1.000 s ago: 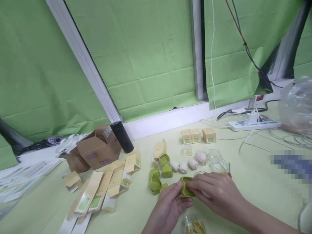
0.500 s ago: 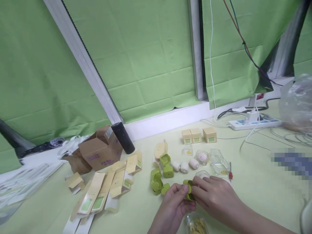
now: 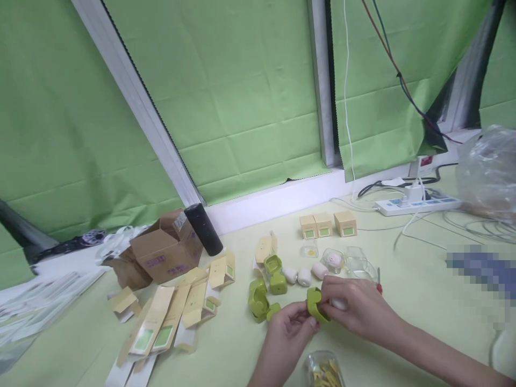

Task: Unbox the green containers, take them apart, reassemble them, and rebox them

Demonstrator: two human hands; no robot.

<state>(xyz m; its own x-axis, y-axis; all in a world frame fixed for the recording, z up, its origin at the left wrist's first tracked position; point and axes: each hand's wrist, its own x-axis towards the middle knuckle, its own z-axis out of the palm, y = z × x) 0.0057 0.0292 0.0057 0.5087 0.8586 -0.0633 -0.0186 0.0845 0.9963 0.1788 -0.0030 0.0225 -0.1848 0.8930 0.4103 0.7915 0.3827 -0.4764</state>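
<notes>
Both hands meet over the pale green table point(image 3: 415, 290) on a small green plastic case point(image 3: 315, 305). My left hand point(image 3: 288, 328) pinches its lower edge with thumb and fingers. My right hand point(image 3: 357, 309) closes over its right side, and a small white piece shows under those fingers. More green cases point(image 3: 260, 301) lie just left of my hands. White oval pieces point(image 3: 304, 276) and clear plastic shells point(image 3: 334, 260) sit right behind them.
Three small tan boxes point(image 3: 327, 224) stand further back. Flat cardboard sleeves point(image 3: 173, 312), an open brown box point(image 3: 163, 252) and a black cylinder point(image 3: 202, 228) lie left. A power strip point(image 3: 415, 205) with cables and a clear bag point(image 3: 489, 172) are right. A clear container point(image 3: 322, 371) sits near the front edge.
The green case has been turned from lying flat to standing on edge between my hands. My right hand has shifted slightly up and back; the left keeps its pinch.
</notes>
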